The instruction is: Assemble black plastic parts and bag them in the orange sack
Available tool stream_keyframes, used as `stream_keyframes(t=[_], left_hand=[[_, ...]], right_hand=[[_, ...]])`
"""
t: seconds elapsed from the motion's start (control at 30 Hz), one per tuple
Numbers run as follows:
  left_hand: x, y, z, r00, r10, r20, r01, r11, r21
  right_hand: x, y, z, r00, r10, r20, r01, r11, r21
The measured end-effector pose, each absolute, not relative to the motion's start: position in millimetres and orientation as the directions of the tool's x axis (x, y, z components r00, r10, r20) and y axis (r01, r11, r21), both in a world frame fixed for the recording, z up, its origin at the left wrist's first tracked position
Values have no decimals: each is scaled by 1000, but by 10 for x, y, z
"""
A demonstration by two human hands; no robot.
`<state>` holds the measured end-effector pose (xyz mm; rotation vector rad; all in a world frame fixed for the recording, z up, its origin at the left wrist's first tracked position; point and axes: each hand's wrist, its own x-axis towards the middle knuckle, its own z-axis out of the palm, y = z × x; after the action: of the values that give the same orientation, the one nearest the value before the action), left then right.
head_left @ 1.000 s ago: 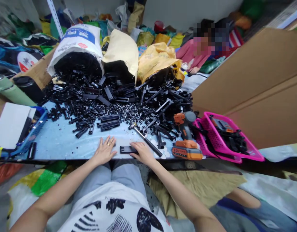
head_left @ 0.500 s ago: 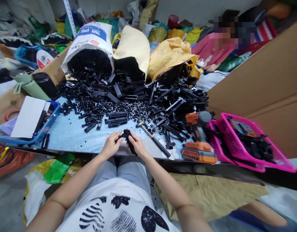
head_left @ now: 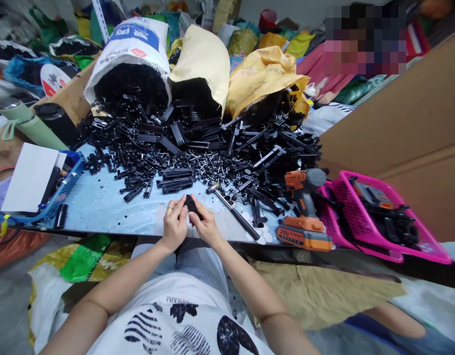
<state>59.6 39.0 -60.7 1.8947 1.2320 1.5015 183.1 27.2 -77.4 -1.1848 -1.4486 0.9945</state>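
Note:
A black plastic part (head_left: 191, 203) is pinched between both my hands, just above the front edge of the bench. My left hand (head_left: 174, 224) grips its left end, with thumb and fingers closed on it. On its other side, my right hand (head_left: 205, 224) has its thumb and fingers closed on the same part. My fingers cover much of its shape. Right beside my right hand lies a small hammer (head_left: 232, 212) with a dark handle. Several long black parts (head_left: 176, 181) lie stacked just beyond my hands, close to a scatter of small metal pins (head_left: 212, 165).
Three sacks (head_left: 203, 54) spill black parts across the back of the bench. An orange cordless drill (head_left: 304, 212) stands right of the hammer, beside pink baskets (head_left: 397, 197). At left are a blue basket (head_left: 70, 185) and bottles (head_left: 57, 123). Another person's pink sleeve (head_left: 316, 66) shows behind.
The black part has turned in my hands and now looks shorter and more compact. Both hands have shifted their grip, and my left hand's fingers are more upright. The camera view has moved slightly.

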Motion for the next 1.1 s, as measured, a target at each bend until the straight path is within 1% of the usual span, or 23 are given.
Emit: stream_keyframes(t=[0.13,0.17,0.23,0.3,0.33,0.37,0.43,0.47,0.5,0.53,0.57,0.6,0.67,0.7,0.73,0.77,0.83,0.9,0.93,0.97,1.03,1.1], left_hand=[[471,502,-529,166,805,570,332,-589,736],[460,514,-526,163,804,573,336,-591,734],[470,510,-566,98,811,577,361,-570,739],[498,477,-671,30,837,547,390,-514,764],[505,454,-742,3,861,509,403,-467,787],[500,431,-818,-24,889,457,418,-407,813],[447,393,-952,-54,936,347,482,-280,830],[402,386,-998,-36,950,311,541,-243,805],[351,390,-1023,18,955,295,613,-243,752],[300,406,-1027,117,950,289,680,-289,674],[255,435,-1012,260,924,281,720,-380,581],[223,474,-984,428,866,258,713,-499,493],[198,570,-911,708,685,173,596,-711,373],[201,619,-878,789,602,127,536,-774,338],[209,662,-851,830,550,91,502,-808,308],[215,697,-833,843,535,65,499,-821,278],[209,740,-824,810,586,30,567,-795,217],[178,752,-837,745,667,0,658,-735,165],[159,752,-847,718,696,-13,690,-708,152],[144,749,-855,703,711,-27,706,-692,153],[134,747,-862,709,704,-49,698,-689,198],[154,751,-850,732,678,-67,667,-695,269]], right_hand=[[1791,248,-765,-10,977,213,182,211,-960],[1774,255,-767,-14,977,213,181,212,-960],[1717,282,-783,-26,976,216,179,217,-960],[1661,323,-808,-53,975,216,190,222,-956],[1655,348,-818,-89,973,211,213,226,-951],[1677,374,-822,-137,969,204,257,233,-938],[1844,427,-808,-224,956,188,415,268,-869],[1998,451,-791,-233,954,190,523,287,-802],[2196,471,-770,-201,958,203,642,286,-712],[2431,488,-748,-134,965,228,759,247,-602],[2689,501,-728,-35,965,260,861,161,-483],[2955,512,-710,69,959,275,933,35,-358],[3452,529,-684,216,944,249,974,-192,-117],[3655,535,-672,260,943,208,965,-262,-18],[3812,538,-660,281,947,154,954,-293,62],[3915,536,-645,281,954,104,949,-292,120],[3948,510,-607,209,976,64,962,-217,165],[3762,448,-571,43,994,104,990,-57,129],[3608,404,-560,-72,991,114,994,62,89],[3429,356,-560,-200,975,97,980,197,41],[3056,261,-593,-446,895,-5,894,445,-57],[2748,196,-667,-601,791,-114,799,590,-114]])
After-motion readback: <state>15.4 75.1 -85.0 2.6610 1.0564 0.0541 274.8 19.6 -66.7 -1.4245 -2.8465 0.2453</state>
